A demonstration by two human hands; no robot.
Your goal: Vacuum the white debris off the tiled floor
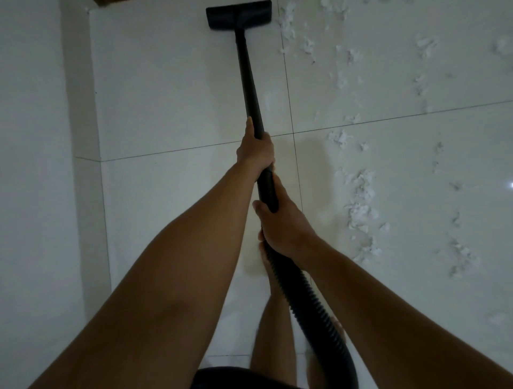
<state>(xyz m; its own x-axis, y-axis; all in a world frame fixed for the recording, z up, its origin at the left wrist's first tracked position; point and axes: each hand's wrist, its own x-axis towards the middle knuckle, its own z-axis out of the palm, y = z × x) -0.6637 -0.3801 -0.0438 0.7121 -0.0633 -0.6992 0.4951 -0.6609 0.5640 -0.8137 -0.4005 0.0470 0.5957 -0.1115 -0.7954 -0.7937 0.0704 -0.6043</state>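
A black vacuum wand [248, 72] runs from my hands up to its flat black floor head [239, 14], which rests on the white tiled floor [172, 91] at the top of the view. My left hand [255, 148] is closed around the wand higher up. Just below it, my right hand [280, 219] grips the wand's lower end where the ribbed black hose [308, 302] joins. White shredded debris [359, 202] lies scattered over the tiles to the right of the wand, with more beside the head's right end [288, 25].
A white wall [33, 166] with a skirting strip runs down the left side. My bare legs and feet [274, 319] stand on the floor under the hose. A brown object's corner [105, 2] shows at the top left edge.
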